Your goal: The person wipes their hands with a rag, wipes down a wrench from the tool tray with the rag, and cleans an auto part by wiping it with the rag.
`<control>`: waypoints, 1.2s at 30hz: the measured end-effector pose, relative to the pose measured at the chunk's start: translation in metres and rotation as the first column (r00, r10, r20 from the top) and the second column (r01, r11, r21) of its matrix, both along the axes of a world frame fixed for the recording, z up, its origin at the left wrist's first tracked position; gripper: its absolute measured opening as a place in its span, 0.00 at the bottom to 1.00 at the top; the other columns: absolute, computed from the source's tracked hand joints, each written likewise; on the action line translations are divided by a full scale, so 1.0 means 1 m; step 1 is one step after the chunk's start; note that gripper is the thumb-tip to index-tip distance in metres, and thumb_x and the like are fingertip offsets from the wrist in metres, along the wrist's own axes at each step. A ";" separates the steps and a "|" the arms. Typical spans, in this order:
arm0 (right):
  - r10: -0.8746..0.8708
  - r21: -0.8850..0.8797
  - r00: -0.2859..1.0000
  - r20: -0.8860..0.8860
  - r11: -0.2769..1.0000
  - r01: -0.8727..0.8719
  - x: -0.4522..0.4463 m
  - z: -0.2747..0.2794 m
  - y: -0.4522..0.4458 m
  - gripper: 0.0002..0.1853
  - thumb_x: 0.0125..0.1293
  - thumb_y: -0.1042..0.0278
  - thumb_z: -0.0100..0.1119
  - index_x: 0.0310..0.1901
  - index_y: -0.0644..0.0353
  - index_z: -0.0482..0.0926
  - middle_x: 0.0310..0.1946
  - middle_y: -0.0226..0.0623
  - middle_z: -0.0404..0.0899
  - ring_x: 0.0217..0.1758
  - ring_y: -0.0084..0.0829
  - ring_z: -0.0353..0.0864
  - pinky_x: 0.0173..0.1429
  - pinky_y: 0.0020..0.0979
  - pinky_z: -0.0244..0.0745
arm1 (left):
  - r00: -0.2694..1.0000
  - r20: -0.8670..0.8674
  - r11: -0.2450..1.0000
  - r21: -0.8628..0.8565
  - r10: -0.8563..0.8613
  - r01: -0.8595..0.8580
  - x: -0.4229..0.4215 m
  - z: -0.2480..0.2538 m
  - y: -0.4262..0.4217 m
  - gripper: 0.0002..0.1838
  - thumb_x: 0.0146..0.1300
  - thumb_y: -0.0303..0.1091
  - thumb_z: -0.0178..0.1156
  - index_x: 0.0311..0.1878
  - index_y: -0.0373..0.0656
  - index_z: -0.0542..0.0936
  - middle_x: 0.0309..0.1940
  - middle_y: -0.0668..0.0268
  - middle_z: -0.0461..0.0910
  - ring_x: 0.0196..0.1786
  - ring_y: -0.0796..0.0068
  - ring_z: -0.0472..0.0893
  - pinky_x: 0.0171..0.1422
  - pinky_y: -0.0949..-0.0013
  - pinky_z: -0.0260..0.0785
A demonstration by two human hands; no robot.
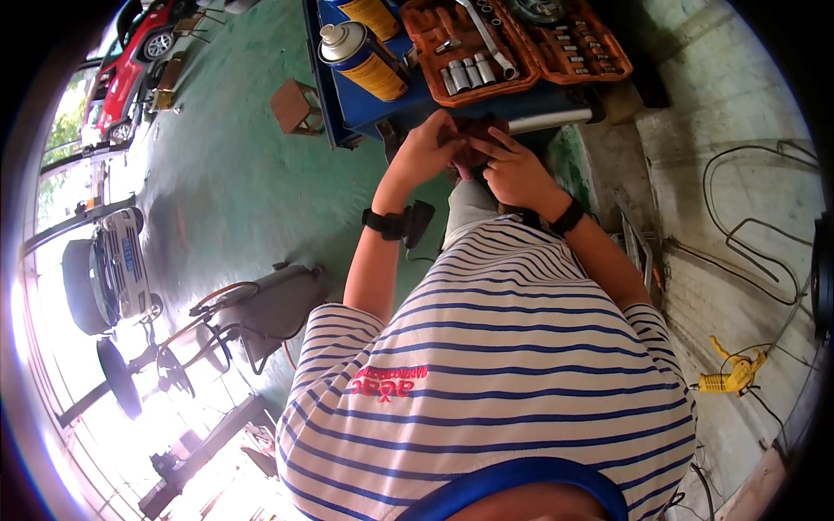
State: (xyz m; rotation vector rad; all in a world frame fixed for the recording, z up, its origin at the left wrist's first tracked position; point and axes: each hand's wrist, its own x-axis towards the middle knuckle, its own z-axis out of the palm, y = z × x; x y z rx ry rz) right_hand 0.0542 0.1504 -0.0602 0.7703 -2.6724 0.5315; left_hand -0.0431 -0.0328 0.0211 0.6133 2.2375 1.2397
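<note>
One dark reddish item (pixel 473 154), between my two hands below the near edge of an open orange tool case (pixel 488 93); shape mostly hidden by fingers. Left hand (pixel 426 149): fingers bent, at the item. Right hand (pixel 519 176): fingers partly spread, beside it. Grip of either: contact was covered; I could not tell. Case and rear spray can (pixel 369 14): cut off at top.

Tool case (pixel 499 89) before hands (pixel 424 154), on cart (pixel 360 108); spray cans (pixel 369 65) left of case; stool (pixel 295 106) left of cart
</note>
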 end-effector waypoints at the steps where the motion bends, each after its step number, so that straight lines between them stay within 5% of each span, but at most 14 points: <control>1: -0.001 0.000 1.000 0.000 1.000 0.001 0.000 0.007 0.000 0.06 0.52 0.69 0.61 0.22 0.60 0.84 0.60 0.37 0.77 0.72 0.36 0.64 0.77 0.40 0.57 | 1.000 0.000 1.000 0.000 -0.001 0.001 -0.001 -0.001 -0.002 0.10 0.63 0.28 0.64 0.42 0.41 0.71 0.27 0.69 0.75 0.29 0.85 0.74 0.32 0.77 0.68; 4: 0.037 -0.083 0.987 -0.159 0.995 -0.051 -0.004 0.030 0.002 0.05 0.47 0.70 0.61 0.21 0.61 0.83 0.49 0.40 0.83 0.67 0.37 0.71 0.75 0.42 0.62 | 0.993 0.076 0.980 0.169 0.091 -0.103 -0.005 -0.006 -0.010 0.08 0.65 0.26 0.62 0.41 0.41 0.72 0.29 0.72 0.76 0.31 0.86 0.74 0.36 0.78 0.67; 6: 0.119 -0.058 0.943 -0.312 0.988 -0.144 -0.007 0.040 0.002 0.04 0.43 0.71 0.59 0.20 0.61 0.80 0.32 0.39 0.84 0.51 0.36 0.81 0.72 0.43 0.67 | 0.961 0.265 0.952 0.266 0.080 -0.152 -0.007 -0.008 -0.015 0.07 0.66 0.26 0.62 0.44 0.40 0.73 0.32 0.73 0.77 0.35 0.87 0.74 0.38 0.79 0.67; 7: 0.120 -0.058 0.942 -0.312 0.988 -0.145 -0.007 0.041 0.003 0.04 0.43 0.71 0.59 0.20 0.61 0.80 0.32 0.39 0.84 0.51 0.36 0.81 0.72 0.43 0.67 | 0.961 0.265 0.952 0.266 0.080 -0.153 -0.007 -0.010 -0.014 0.07 0.66 0.26 0.62 0.44 0.40 0.73 0.32 0.73 0.77 0.35 0.87 0.74 0.38 0.79 0.67; 9: 0.229 -0.049 0.942 -0.245 0.968 -0.248 -0.011 0.043 0.004 0.04 0.43 0.71 0.58 0.20 0.62 0.79 0.21 0.36 0.78 0.35 0.35 0.81 0.70 0.43 0.69 | 0.955 0.284 0.883 0.423 0.081 -0.201 -0.009 -0.016 -0.012 0.08 0.68 0.27 0.60 0.47 0.36 0.72 0.27 0.66 0.79 0.20 0.80 0.78 0.18 0.75 0.63; 13: 0.260 0.030 0.909 -0.324 0.964 -0.265 -0.023 0.026 0.002 0.05 0.45 0.69 0.57 0.20 0.61 0.78 0.19 0.35 0.76 0.30 0.33 0.78 0.67 0.41 0.71 | 0.991 0.116 0.877 0.466 0.070 -0.117 -0.007 -0.015 -0.002 0.09 0.67 0.28 0.62 0.47 0.38 0.75 0.28 0.67 0.81 0.21 0.79 0.79 0.22 0.73 0.66; 15: 0.249 0.012 0.927 -0.279 0.967 -0.255 -0.025 0.023 0.000 0.06 0.46 0.68 0.57 0.21 0.61 0.78 0.21 0.37 0.77 0.32 0.35 0.79 0.62 0.39 0.73 | 0.987 0.157 0.996 0.066 0.041 -0.051 -0.003 -0.003 0.003 0.11 0.66 0.31 0.64 0.47 0.38 0.74 0.27 0.69 0.80 0.24 0.82 0.77 0.27 0.76 0.68; 16: 0.253 0.011 0.927 -0.278 0.966 -0.260 -0.026 0.022 -0.001 0.06 0.46 0.68 0.57 0.21 0.61 0.78 0.21 0.37 0.77 0.32 0.35 0.79 0.62 0.39 0.73 | 0.986 0.158 0.996 0.066 0.045 -0.056 0.001 -0.008 0.007 0.11 0.66 0.31 0.64 0.47 0.38 0.74 0.27 0.69 0.80 0.24 0.82 0.77 0.27 0.76 0.68; 18: 0.243 -0.012 0.923 -0.299 0.966 -0.259 -0.029 0.022 -0.003 0.06 0.45 0.68 0.57 0.21 0.60 0.78 0.25 0.38 0.79 0.35 0.35 0.80 0.60 0.38 0.73 | 0.971 -0.172 0.984 0.093 0.167 -0.153 0.005 -0.016 0.015 0.14 0.63 0.34 0.66 0.44 0.37 0.74 0.22 0.66 0.79 0.18 0.81 0.76 0.20 0.74 0.65; 20: 0.254 -0.011 0.926 -0.280 0.964 -0.267 -0.029 0.020 -0.001 0.07 0.47 0.68 0.59 0.25 0.62 0.79 0.26 0.38 0.79 0.36 0.37 0.80 0.62 0.39 0.72 | 0.978 -0.093 0.981 0.072 0.188 -0.182 0.004 -0.016 0.016 0.13 0.61 0.35 0.67 0.40 0.37 0.74 0.21 0.66 0.79 0.16 0.81 0.75 0.18 0.74 0.62; 22: 0.265 -0.013 0.929 -0.260 0.961 -0.278 -0.026 0.016 -0.001 0.08 0.50 0.69 0.60 0.30 0.64 0.80 0.26 0.37 0.78 0.37 0.40 0.80 0.65 0.40 0.71 | 0.954 -0.247 0.985 0.080 0.168 -0.153 0.006 -0.019 0.016 0.12 0.62 0.33 0.66 0.37 0.38 0.73 0.20 0.65 0.79 0.15 0.81 0.75 0.17 0.74 0.61; 31: 0.242 0.013 0.958 -0.153 0.970 -0.243 -0.025 0.007 -0.001 0.07 0.48 0.70 0.62 0.30 0.63 0.80 0.26 0.36 0.78 0.39 0.36 0.80 0.72 0.41 0.67 | 0.987 -0.062 0.986 0.091 0.147 -0.141 0.000 -0.007 0.008 0.11 0.61 0.32 0.65 0.35 0.38 0.72 0.20 0.64 0.78 0.16 0.79 0.75 0.20 0.76 0.63; 34: 0.214 -0.038 0.949 -0.234 0.973 -0.229 -0.025 0.011 0.000 0.05 0.49 0.72 0.61 0.28 0.62 0.80 0.23 0.35 0.76 0.35 0.34 0.80 0.73 0.40 0.67 | 0.962 -0.236 0.987 -0.043 0.141 -0.155 -0.007 -0.008 0.002 0.13 0.58 0.31 0.65 0.38 0.33 0.73 0.26 0.55 0.81 0.26 0.67 0.83 0.32 0.67 0.72; 36: 0.231 -0.030 0.963 -0.139 0.971 -0.237 -0.022 0.014 0.005 0.02 0.49 0.73 0.60 0.24 0.61 0.79 0.20 0.34 0.74 0.32 0.33 0.78 0.73 0.40 0.67 | 0.974 -0.188 0.991 -0.012 0.129 -0.134 -0.012 -0.014 -0.002 0.12 0.59 0.31 0.65 0.38 0.34 0.73 0.26 0.56 0.82 0.26 0.70 0.83 0.31 0.69 0.72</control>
